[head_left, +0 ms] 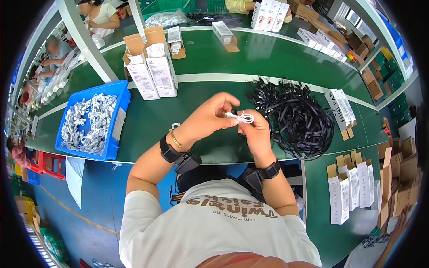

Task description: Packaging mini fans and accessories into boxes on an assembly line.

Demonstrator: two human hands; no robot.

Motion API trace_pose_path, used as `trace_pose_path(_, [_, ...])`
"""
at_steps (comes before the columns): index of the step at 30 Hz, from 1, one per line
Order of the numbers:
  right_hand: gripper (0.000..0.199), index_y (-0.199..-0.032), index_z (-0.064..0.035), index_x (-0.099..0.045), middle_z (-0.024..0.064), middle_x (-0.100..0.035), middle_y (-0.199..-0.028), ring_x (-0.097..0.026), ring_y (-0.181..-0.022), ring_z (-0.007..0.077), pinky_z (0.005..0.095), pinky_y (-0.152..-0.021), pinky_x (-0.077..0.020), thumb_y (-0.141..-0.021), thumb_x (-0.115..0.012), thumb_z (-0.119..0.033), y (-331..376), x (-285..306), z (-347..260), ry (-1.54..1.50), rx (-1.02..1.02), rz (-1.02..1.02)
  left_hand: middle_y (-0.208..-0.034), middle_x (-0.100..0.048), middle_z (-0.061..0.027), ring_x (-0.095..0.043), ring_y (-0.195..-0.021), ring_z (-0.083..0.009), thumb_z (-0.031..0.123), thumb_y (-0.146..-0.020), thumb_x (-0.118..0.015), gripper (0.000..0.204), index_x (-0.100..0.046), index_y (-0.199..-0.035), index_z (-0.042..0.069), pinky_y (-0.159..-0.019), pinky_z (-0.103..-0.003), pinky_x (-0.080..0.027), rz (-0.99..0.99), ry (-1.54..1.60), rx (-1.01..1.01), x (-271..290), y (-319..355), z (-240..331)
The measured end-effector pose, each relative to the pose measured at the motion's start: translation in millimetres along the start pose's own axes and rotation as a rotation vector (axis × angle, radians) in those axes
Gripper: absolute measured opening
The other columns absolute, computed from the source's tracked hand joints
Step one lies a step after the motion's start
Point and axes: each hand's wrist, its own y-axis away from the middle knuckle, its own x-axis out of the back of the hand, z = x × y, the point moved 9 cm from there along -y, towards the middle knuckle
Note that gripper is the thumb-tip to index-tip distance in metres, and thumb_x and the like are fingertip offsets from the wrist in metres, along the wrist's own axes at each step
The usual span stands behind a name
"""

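Small white coiled cable [242, 117], bundled into a short loop, pinched above the near edge of the green table [214, 58] between both hands. Left hand [206, 119] with thumb and forefinger pressed onto the cable's left end, remaining fingers curled above it. Right hand [255, 131] with fingertips closed on the looped right end; something small and dark at the same spot, too small to tell. Black wristbands on both wrists, plus a thin gold bangle on the left. Just right of the hands, a tangled heap of black straps [295, 116] on the table. Left of the hands, a blue plastic bin [115, 117] full of more white coiled cables. Behind it, two tall white cartons [154, 73] standing upright with brown flaps open and printed labels on their fronts. Farther back, a long narrow white box [223, 32] lying flat and three white boxes [268, 15] standing side by side with a small picture on each. At right, flat white sleeves [342, 107] beyond the straps, and a row of open white cartons [351, 187] with brown flaps on the lower side table.
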Motion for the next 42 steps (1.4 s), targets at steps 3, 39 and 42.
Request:
trace_pose_path(3, [0.018,-0.106,-0.0042,-0.057,0.0074,-0.062,-0.084,-0.057,-0.065,0.0154,0.0252,-0.057,-0.0445,-0.088,-0.056,-0.002,12.1,-10.2,-14.7,0.306,0.085,-0.028,-0.084,-0.051,-0.0004,-0.050,-0.072,-0.0088,0.008,-0.083,-0.068,0.012,-0.059,-0.091,0.005,-0.062,-0.023,-0.044,0.079,-0.136,-0.068,8.4,-0.4,4.4])
trace_pose_path(39, [0.033,-0.124,-0.0016,-0.052,0.0077,-0.058,-0.111,-0.055,-0.103,0.0160,0.0285,-0.093,-0.0404,-0.095,-0.052,-0.015,-126.6,-193.9,-75.8,-0.162,0.256,-0.280,-0.113,-0.054,-0.0126,-0.053,-0.100,-0.0281,-0.002,-0.075,-0.066,0.047,-0.052,-0.119,0.003,-0.087,-0.038,-0.041,0.999,-1.245,-0.990,109.0,102.4,119.1])
trace_pose_path(42, [0.031,-0.122,-0.0034,-0.053,0.0097,-0.061,-0.106,-0.058,-0.100,0.0179,0.0303,-0.094,-0.0400,-0.094,-0.052,-0.015,-159.3,-203.6,-96.2,0.224,0.456,-0.344,-0.127,-0.046,-0.0170,-0.047,-0.110,-0.0342,-0.002,-0.074,-0.065,0.058,-0.046,-0.129,0.003,-0.096,-0.043,-0.035,1.075,-1.157,-0.868,124.0,95.1,104.9])
